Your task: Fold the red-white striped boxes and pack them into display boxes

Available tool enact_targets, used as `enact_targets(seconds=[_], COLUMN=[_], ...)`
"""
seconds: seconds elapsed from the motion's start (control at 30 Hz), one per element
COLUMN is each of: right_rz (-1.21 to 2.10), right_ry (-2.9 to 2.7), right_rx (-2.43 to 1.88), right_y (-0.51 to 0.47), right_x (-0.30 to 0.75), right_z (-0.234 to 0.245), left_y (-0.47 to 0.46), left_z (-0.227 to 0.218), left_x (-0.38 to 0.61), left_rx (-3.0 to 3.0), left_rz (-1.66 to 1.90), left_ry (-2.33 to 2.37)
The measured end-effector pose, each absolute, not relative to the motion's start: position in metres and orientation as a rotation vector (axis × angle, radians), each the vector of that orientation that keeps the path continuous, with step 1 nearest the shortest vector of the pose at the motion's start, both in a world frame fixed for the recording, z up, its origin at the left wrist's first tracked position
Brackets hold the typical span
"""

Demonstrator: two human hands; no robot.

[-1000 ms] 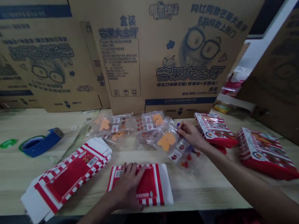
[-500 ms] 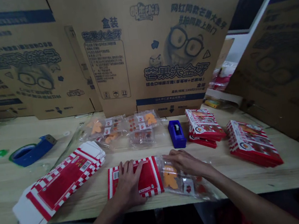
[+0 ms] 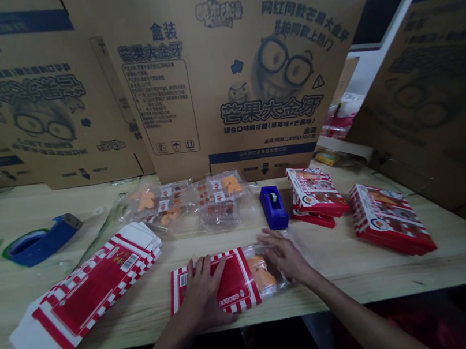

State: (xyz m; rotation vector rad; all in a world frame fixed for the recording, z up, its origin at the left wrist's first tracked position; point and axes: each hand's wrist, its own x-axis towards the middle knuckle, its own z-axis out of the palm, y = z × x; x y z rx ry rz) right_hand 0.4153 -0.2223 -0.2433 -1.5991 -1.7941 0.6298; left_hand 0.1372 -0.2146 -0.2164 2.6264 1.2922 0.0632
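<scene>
My left hand [image 3: 204, 289] lies across a red-and-white checked box [image 3: 236, 279] near the table's front edge, fingers curved over its top and holding it down. From the box's right end sticks out a clear plastic bag [image 3: 264, 279] with orange pieces in it; its left part is hidden inside the box. My right hand [image 3: 284, 257] grips the bag's outer part, its fingers bent over the film. Whatever lies under the right palm is hidden.
Flat checked boxes [image 3: 96, 288] lie stacked at the left. Filled clear bags [image 3: 219, 197] are behind. A blue tape dispenser [image 3: 273, 208] stands beside finished-looking boxes [image 3: 391, 221]. A larger tape dispenser [image 3: 44, 240] is far left. Big cartons [image 3: 245, 79] wall the back.
My right hand has moved left with the bag, and more of the bag is inside the box. The box's right end looks fuller. My left hand stays on the box.
</scene>
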Motion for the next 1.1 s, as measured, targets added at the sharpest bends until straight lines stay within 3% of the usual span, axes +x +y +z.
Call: enact_targets(seconds=[0.1, 0.17, 0.3, 0.57, 0.77, 0.93, 1.1], right_rz=[0.386, 0.397, 0.695, 1.278, 0.809, 0.962, 1.180], right_ry=[-1.482, -1.374, -1.195, -1.229, -0.836, -0.752, -0.757], right_rx=[-1.767, -1.833, -1.772, -1.304, -1.365, -1.207, -1.118], right_y=[-0.241, -0.252, -0.263, -0.274, -0.283, -0.280, -0.271], right_x=[0.445, 0.464, 0.467, 0.351, 0.345, 0.332, 0.344], right_z=[-0.249, -0.250, -0.246, -0.241, -0.246, -0.234, -0.215], left_y=[-0.216, -0.216, -0.216, -0.221, -0.218, -0.235, -0.243], left_z=[-0.218, -0.219, -0.218, -0.229, -0.219, -0.214, -0.218], left_x=[0.136, 0.135, 0.139, 0.151, 0.148, 0.163, 0.152], left_rx=[2.612, 2.601, 2.570, 2.595, 2.449, 2.206, 1.830], left_rz=[0.054, 0.027, 0.003, 0.157, 0.435, 0.701, 0.855], left_ry=[1.320, 1.327, 1.341, 1.385, 1.649, 1.687, 1.295])
